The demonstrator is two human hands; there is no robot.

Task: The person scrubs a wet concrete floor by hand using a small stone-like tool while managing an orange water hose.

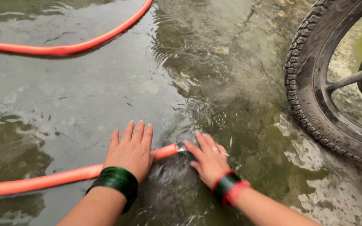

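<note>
Head view, items as I log them. Left hand (131, 151): mine, flat and open, fingers together, palm pressed down on the orange hose (42, 181) near its end; it clasps nothing. Green bangles (117, 181) stacked at that wrist. Right hand (208, 158): open, fingers spread over the hose's metal-ringed mouth (181, 147), in the water spilling from it; whether it pinches the tip I cannot tell. Dark and red bangles (230, 188) at that wrist. The hose lies on the wet concrete ground (84, 96), running from the left edge under my left palm to the mouth between both hands; another stretch of it curves across the upper left. Rippling water covers most of the ground. Motorcycle tyre (304, 83): knobbly black tread, standing at right, well apart from my hands.
</note>
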